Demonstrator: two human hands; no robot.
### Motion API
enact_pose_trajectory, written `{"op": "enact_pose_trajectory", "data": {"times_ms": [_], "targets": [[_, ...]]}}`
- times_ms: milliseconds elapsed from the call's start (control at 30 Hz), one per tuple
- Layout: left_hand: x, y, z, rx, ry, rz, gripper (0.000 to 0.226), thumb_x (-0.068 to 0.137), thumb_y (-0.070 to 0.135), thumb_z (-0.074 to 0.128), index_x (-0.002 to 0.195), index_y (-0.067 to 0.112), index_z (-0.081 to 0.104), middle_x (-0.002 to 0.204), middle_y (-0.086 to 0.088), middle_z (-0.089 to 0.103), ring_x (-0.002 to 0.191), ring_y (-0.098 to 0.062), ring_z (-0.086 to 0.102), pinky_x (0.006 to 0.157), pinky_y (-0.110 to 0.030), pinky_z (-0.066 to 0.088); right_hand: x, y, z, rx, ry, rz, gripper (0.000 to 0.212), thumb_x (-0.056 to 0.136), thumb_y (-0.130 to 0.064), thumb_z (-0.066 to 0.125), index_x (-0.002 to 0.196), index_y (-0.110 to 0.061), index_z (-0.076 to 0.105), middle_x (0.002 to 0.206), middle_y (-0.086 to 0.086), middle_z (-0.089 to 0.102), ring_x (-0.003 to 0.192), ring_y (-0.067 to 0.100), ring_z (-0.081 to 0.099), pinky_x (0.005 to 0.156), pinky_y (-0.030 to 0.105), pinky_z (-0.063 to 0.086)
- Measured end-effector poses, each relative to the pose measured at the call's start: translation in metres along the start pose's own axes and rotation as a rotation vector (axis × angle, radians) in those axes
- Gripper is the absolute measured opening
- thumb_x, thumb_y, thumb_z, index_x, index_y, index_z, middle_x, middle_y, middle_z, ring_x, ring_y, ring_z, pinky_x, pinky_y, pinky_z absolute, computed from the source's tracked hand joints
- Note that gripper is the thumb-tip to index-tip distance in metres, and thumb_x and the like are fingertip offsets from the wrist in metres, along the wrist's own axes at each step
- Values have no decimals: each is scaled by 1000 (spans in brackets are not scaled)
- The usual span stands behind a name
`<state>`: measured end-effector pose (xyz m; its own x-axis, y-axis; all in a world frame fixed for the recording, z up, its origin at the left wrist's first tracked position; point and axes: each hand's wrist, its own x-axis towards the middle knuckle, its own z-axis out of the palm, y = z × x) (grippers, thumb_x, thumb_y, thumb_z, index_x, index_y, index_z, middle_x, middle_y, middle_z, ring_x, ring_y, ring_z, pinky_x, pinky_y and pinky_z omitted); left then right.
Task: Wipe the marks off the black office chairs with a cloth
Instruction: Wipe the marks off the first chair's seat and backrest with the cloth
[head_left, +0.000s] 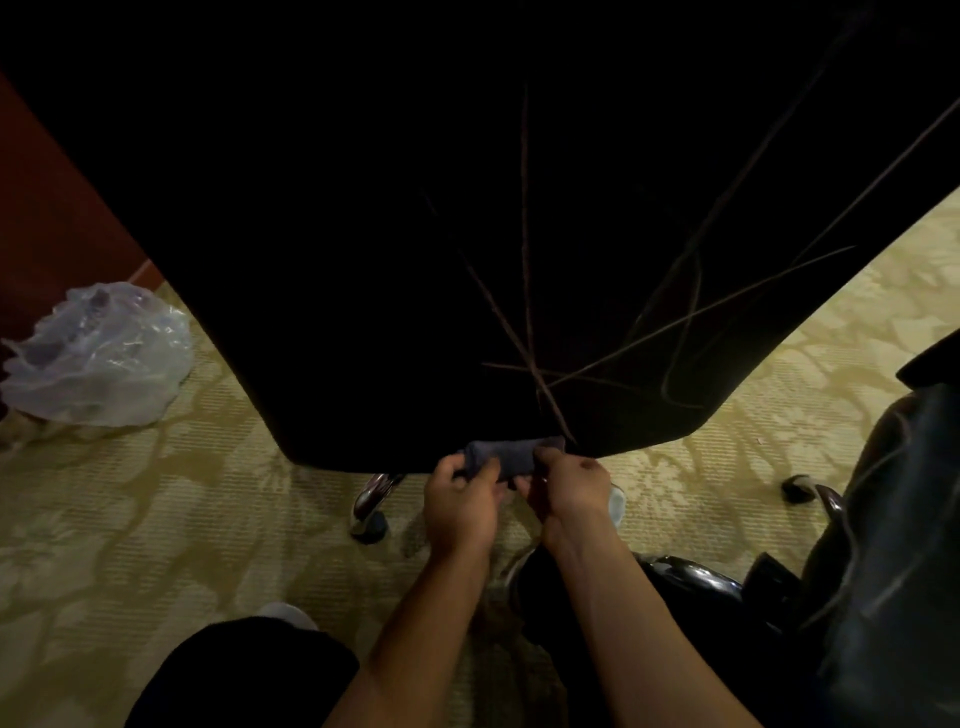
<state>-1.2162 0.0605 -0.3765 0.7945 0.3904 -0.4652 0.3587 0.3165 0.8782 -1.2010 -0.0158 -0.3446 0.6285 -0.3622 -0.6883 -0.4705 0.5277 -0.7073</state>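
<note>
The back of a black office chair (415, 234) fills the upper frame, crossed by several thin pale line marks (535, 364) toward its lower right. A small dark grey cloth (511, 457), folded into a roll, sits just below the chair back's bottom edge. My left hand (460, 506) grips the cloth's left end. My right hand (569, 493) pinches its right end. Both hands are close together in front of the chair's lower edge.
Patterned beige carpet (156, 519) covers the floor. A crumpled clear plastic bag (98, 358) lies at left by a dark red wall. Chair casters (370, 522) stand under the chair. A second black leather chair (893, 545) stands at the right. My dark-clothed knee (244, 670) is at bottom.
</note>
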Motion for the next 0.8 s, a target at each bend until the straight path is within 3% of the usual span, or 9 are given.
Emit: {"op": "enact_pose_trajectory", "data": {"times_ms": [67,133,267,400,467,667,800], "targets": [[2,-6,5,-10,11,-17,10,94,0,62,102,3,57,105,-24,68,85,-25,67,68,-25,55,11,3,-2,-60,26,-37,15,92,-2,59,103,7,59,74,18,57,62,25,57,45,25,48],[-1,-1,11,-42,27,30,10,94,-1,61,98,7,56,103,-22,69,87,-26,68,64,-19,56,15,-1,0,-86,39,-104,8,89,-1,59,95,0,54,67,14,53,54,21,51,48,27,44],[-21,28,28,-98,-14,221,14,93,0,62,96,14,59,90,-3,71,76,-5,70,66,-17,56,-2,-27,-1,26,21,-265,13,89,0,58,83,-8,49,70,11,53,59,19,53,51,26,46],[-37,42,39,-85,-91,364,9,95,7,63,100,14,60,89,8,72,82,0,70,74,-19,57,-22,-52,-10,63,-30,-424,12,91,-2,59,84,-9,52,69,5,56,58,14,55,51,21,47],[-34,39,40,-70,-81,353,11,95,8,63,104,12,59,91,8,71,82,1,70,74,-19,57,-21,-53,-12,26,-41,-425,12,91,-3,59,86,-9,51,70,6,55,57,14,54,50,22,46],[-21,7,40,24,-3,227,23,93,8,66,89,28,56,86,9,69,81,-2,67,79,-26,55,9,-31,-14,-73,70,-321,18,89,-3,58,85,-10,42,66,5,49,54,15,48,47,25,42],[-11,-10,40,91,45,144,18,92,10,69,89,24,57,84,4,68,76,-4,64,76,-32,55,30,-20,-15,-103,89,-215,19,88,-3,60,85,-9,42,73,9,52,64,22,53,59,33,46]]}}
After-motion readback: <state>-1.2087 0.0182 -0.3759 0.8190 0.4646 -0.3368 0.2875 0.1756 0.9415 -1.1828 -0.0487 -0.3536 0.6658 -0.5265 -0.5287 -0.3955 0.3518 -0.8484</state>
